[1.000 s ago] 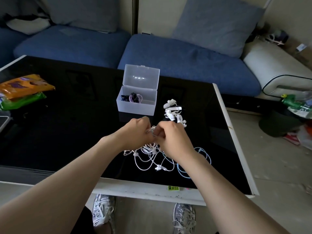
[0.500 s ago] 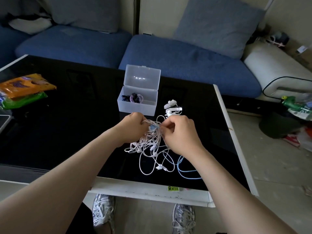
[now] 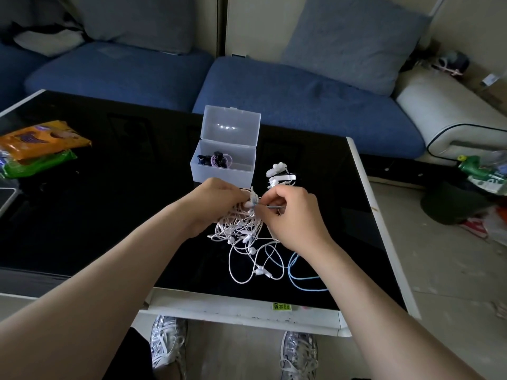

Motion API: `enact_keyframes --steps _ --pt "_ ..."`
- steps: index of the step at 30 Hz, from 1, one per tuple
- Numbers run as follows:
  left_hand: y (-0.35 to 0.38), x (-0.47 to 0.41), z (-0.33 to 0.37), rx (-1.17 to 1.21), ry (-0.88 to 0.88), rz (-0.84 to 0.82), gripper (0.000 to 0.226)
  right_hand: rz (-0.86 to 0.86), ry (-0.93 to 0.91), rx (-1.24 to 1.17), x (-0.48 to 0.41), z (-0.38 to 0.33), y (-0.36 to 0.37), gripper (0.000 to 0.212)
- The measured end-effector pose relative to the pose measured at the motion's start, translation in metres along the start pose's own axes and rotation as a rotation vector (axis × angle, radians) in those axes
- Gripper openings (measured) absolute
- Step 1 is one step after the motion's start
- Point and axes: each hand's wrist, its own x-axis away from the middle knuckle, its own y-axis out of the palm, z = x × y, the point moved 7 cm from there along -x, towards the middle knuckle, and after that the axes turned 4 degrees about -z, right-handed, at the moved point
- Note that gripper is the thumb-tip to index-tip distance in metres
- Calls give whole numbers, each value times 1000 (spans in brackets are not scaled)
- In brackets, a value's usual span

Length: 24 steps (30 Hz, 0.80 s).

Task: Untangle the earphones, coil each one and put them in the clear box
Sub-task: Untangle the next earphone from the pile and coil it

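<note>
Black table (image 3: 109,215), tangled earphones (image 3: 241,229), clear box (image 3: 222,174)

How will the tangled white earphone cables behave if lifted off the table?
Probably floppy: the tangled cables sag in loose loops below the left hand and right hand. Likely light, since both merely pinch them. The blue cable may drag along.

Dim, soft daylight; glare on the box lid (image 3: 230,127); edges bowed.

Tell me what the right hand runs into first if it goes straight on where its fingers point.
The right hand points leftward: it would almost at once meet the earphone tangle, with the left hand gripping it just behind. Depth is unclear.
</note>
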Motion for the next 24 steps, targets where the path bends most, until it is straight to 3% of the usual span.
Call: enact_keyframes --steps 6,8,12,16,20,24 --pt "3 5 5 3 -33 -78 32 16 -115 129 -1 -9 0 9" --pt "5 7 8 -128 11 -114 39 17 -145 153 -1 -10 1 9" --pt "3 6 6 -232 49 -139 28 -30 -114 179 -3 -5 3 19" --pt "-3 2 6 -238 57 -44 15 -63 108 -93 -3 7 0 23" --pt "5 3 8 -274 85 -85 13 -134 450 -508 6 25 15 30" --pt "4 4 11 -301 118 -110 14 -155 524 -736 8 24 26 21"
